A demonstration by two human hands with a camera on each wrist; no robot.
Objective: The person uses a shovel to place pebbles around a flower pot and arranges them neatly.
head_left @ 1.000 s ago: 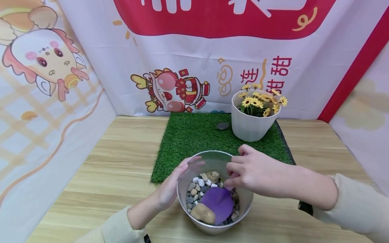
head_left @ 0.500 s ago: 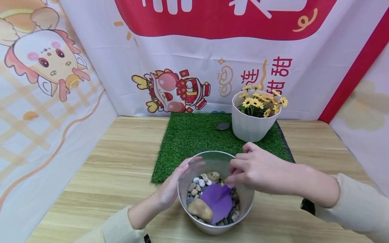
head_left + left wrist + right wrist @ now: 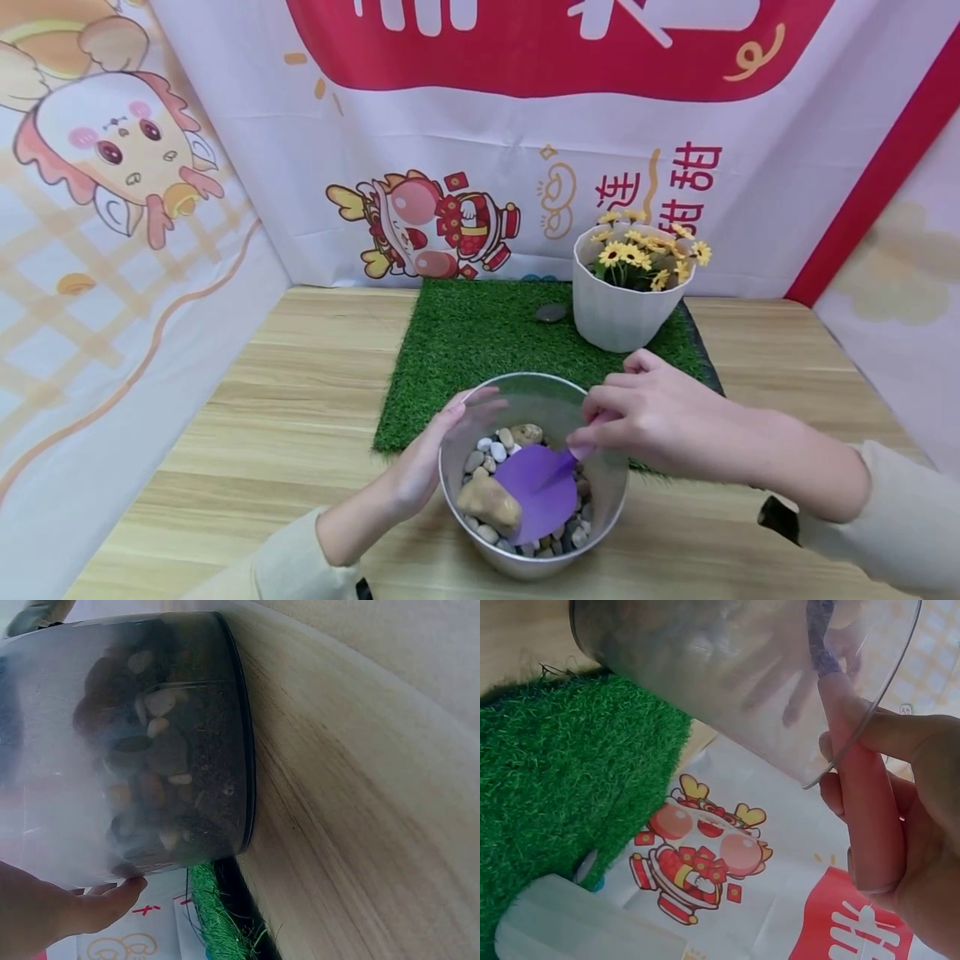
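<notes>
My right hand [image 3: 660, 417] grips the pink handle [image 3: 868, 814] of a small garden trowel. Its broad purple blade [image 3: 536, 496] reaches into a clear round container [image 3: 609, 500] and lies among the stones. A large tan stone [image 3: 489, 505] rests against the blade's left edge, partly over it. Around these are small white, grey and brown pebbles [image 3: 474, 461]. My left hand [image 3: 416, 467] lies along the container's outer left side, fingers straight and spread against the wall. Through that wall, the left wrist view shows stones [image 3: 161, 750] above darker, soil-like material.
Behind the container, a green artificial turf mat [image 3: 480, 350] covers part of the wooden table [image 3: 285, 400]. On the mat stand a white pot [image 3: 622, 312] of yellow flowers [image 3: 637, 254] and a flat dark stone [image 3: 551, 312]. Printed cloth [image 3: 480, 125] hangs behind.
My right hand has drawn back to the right, tilting the trowel so more of its purple shaft shows. The large tan stone has shifted slightly up and left. My left hand stays in place.
</notes>
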